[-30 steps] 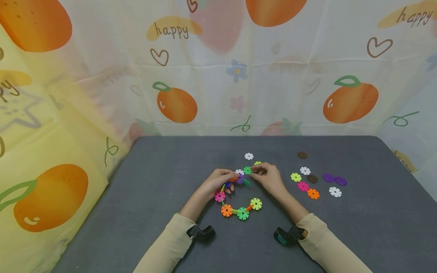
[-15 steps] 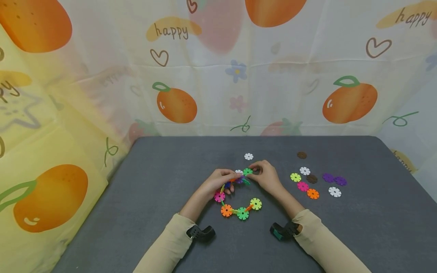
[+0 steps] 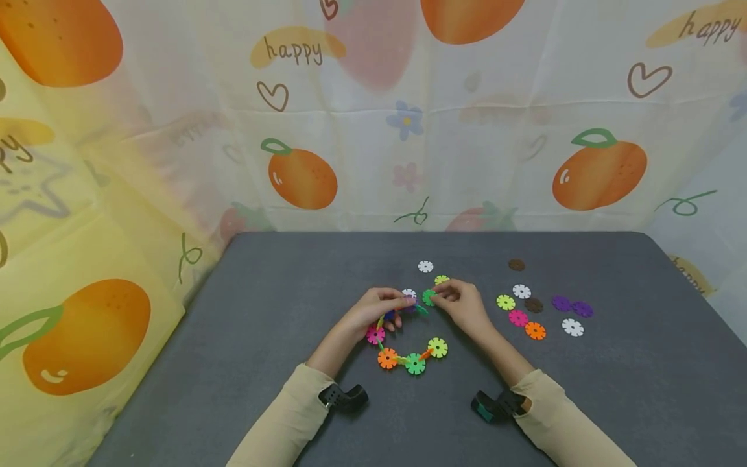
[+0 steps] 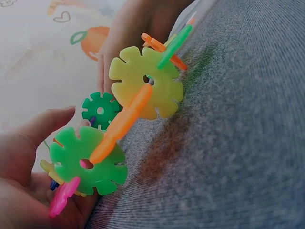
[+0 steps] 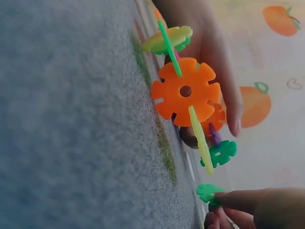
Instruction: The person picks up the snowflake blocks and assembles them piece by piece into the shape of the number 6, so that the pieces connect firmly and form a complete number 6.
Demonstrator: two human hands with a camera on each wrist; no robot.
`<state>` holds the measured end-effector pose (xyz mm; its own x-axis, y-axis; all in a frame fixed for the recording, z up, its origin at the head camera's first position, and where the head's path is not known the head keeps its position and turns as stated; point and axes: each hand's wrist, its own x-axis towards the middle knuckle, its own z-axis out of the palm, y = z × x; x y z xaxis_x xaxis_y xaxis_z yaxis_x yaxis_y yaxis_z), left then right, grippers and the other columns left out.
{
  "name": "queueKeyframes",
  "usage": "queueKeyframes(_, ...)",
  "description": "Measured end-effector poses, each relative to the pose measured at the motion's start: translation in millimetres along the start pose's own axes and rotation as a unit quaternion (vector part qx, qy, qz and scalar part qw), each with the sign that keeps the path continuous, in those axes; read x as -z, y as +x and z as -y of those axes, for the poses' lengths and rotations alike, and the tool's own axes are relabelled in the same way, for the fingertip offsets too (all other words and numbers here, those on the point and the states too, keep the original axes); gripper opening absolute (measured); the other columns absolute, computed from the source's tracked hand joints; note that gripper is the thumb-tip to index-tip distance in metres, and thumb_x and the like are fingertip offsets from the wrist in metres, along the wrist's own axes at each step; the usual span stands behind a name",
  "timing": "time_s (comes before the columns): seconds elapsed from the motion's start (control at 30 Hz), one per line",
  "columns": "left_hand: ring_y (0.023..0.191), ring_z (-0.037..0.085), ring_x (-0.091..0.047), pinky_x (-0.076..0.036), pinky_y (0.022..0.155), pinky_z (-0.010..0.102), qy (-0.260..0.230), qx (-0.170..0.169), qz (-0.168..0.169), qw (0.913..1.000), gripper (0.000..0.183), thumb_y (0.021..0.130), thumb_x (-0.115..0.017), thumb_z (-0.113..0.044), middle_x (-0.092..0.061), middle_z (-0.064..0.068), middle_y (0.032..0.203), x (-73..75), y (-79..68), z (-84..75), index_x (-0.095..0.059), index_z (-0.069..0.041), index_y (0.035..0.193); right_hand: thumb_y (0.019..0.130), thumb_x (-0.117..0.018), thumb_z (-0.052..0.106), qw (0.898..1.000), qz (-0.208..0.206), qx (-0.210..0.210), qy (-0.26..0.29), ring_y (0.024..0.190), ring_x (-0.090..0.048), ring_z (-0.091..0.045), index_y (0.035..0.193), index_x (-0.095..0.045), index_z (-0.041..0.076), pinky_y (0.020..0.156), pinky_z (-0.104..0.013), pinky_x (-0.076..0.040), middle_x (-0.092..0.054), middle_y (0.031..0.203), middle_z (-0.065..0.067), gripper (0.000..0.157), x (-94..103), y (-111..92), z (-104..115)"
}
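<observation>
While pinching a round, notched green plastic disc (image 3: 428,298) in the right grip (image 3: 465,306), holding a curved chain of multicoloured notched plastic discs (image 3: 415,364) near its far end in the left grip (image 3: 373,310), over the grey tabletop (image 3: 280,279). Showing a gap between disc and chain. Listing beyond both grips: round white plastic disc (image 3: 425,266). Listing rightward: loose plastic discs in brown, white, yellow-green, pink, orange and purple (image 3: 518,318).

Scattered discs (image 3: 517,318) on table (image 3: 648,370), right of disc chain (image 3: 388,364).
</observation>
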<state>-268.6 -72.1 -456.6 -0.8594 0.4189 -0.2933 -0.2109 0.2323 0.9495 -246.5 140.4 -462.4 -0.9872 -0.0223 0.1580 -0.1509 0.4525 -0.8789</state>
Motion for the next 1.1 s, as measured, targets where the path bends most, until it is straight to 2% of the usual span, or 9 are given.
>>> queueKeyframes(0.2, 0.057, 0.009, -0.061, -0.053, 0.05, 0.022, -0.009, 0.013, -0.001, 0.9999, 0.035, 0.087, -0.074, -0.032, -0.065, 0.002, 0.074, 0.9, 1.8, 0.5, -0.068, -0.004, 0.108, 0.089, -0.069, 0.006, 0.996, 0.026, -0.035, 0.081, 0.056, -0.059, -0.011, 0.104, -0.068, -0.006, 0.051, -0.024, -0.051, -0.069, 0.085, -0.023, 0.02, 4.2, -9, 3)
queueKeyframes(0.43, 0.06, 0.011, -0.066, -0.056, 0.051, 0.024, -0.025, 0.022, -0.002, 0.9995, 0.035, 0.087, -0.074, -0.03, -0.068, 0.003, 0.086, 0.5, 2.3, 0.3, -0.066, -0.004, 0.109, 0.093, -0.065, 0.011, 0.979, 0.051, -0.101, 0.168, 0.054, -0.061, -0.01, 0.11, -0.063, -0.01, 0.053, -0.027, -0.055, -0.069, 0.075, -0.013, 0.028, 7.4, -15, 4)
queueKeyframes(0.6, 0.062, 0.012, -0.069, -0.058, 0.054, 0.026, -0.029, 0.021, 0.002, 0.9994, 0.035, 0.087, -0.074, -0.029, -0.072, 0.006, 0.092, 1.0, 3.0, 0.9, -0.065, -0.003, 0.109, 0.094, -0.064, 0.014, 0.967, 0.067, -0.133, 0.207, 0.059, -0.063, -0.01, 0.112, -0.059, -0.012, 0.054, -0.026, -0.056, -0.07, 0.079, -0.011, 0.032, 9.0, -17, 5)
queueKeyframes(0.9, 0.064, 0.014, -0.071, -0.058, 0.055, 0.027, -0.068, 0.028, -0.015, 0.9972, 0.026, 0.086, -0.075, -0.028, -0.074, 0.005, 0.091, 1.9, 3.7, -0.2, -0.064, -0.007, 0.098, 0.095, -0.063, 0.016, 0.951, 0.083, -0.151, 0.257, 0.065, -0.064, -0.01, 0.109, -0.059, -0.009, 0.059, -0.025, -0.055, -0.068, 0.077, -0.003, 0.029, 11.2, -18, 2)
queueKeyframes(1.1, 0.064, 0.014, -0.07, -0.058, 0.056, 0.026, -0.073, 0.03, -0.016, 0.9968, 0.027, 0.086, -0.075, -0.028, -0.074, 0.003, 0.088, 1.4, 3.8, 0.2, -0.064, -0.007, 0.098, 0.095, -0.063, 0.015, 0.938, 0.107, -0.156, 0.29, 0.067, -0.065, -0.01, 0.106, -0.058, -0.005, 0.061, -0.024, -0.055, -0.07, 0.079, -0.002, 0.023, 10.6, -19, 1)
